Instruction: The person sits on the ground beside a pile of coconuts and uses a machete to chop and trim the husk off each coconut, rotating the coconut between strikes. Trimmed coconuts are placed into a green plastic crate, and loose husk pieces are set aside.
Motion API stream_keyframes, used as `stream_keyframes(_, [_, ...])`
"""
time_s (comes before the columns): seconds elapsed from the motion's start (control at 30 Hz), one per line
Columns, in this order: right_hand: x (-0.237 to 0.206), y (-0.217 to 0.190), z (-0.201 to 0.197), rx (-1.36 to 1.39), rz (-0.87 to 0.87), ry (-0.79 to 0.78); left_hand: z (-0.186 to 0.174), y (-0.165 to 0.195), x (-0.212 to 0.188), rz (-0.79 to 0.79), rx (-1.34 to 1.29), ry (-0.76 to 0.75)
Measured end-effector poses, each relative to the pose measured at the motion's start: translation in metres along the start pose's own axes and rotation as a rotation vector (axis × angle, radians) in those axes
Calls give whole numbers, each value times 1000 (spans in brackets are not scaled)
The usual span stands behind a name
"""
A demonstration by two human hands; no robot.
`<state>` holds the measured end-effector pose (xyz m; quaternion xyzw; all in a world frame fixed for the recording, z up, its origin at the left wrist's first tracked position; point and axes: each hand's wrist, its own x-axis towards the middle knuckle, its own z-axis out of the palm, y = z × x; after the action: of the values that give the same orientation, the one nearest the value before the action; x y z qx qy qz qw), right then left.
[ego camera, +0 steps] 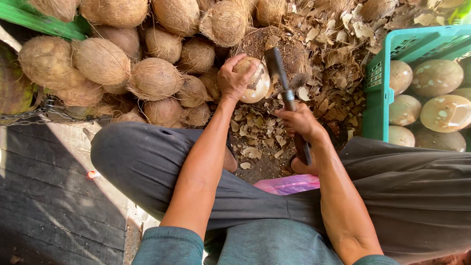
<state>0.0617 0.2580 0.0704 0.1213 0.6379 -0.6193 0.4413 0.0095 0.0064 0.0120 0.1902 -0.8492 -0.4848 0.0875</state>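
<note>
**Coconut braced against the blade over the husk litter**

From my remote seat I see the left hand [234, 78] cupped over a partly peeled coconut [256, 81], fingers wrapped across its top and near side, holding it just above the chip-strewn ground [260, 127]. I judge it is held out there, clear of the knees, so shavings drop onto the litter instead of the lap. The pale, bared side faces the knife [280, 78], which the right hand [300, 122] clenches by its handle, blade pointing up and away, its flat lying against the coconut's right flank.

The left forearm runs nearly straight forward, wrist bent slightly inward over the shell. The right forearm angles in from the right, wrist cocked so the blade leans toward the coconut.

Unpeeled brown coconuts [152, 78] are heaped to the left, within reach; smooth peeled ones sit in a green crate [378, 93] on the right, which reads to me as a raw side and a finished side.
</note>
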Motion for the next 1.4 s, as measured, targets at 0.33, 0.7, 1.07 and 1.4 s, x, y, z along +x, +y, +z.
stream_keyframes(0.33, [-11,7,20,-203,-26,113,20,14,-4,-367,-210,153])
stream_keyframes(0.7, [-21,-28,16,-80,-397,254,1,4,-5,-117,-191,25])
stream_keyframes(1.07, [-13,-20,27,-326,-322,351,24,6,10,-358,-16,190])
stream_keyframes(1.4, [-3,-21,27,-136,-225,303,37,9,7,-130,154,243])
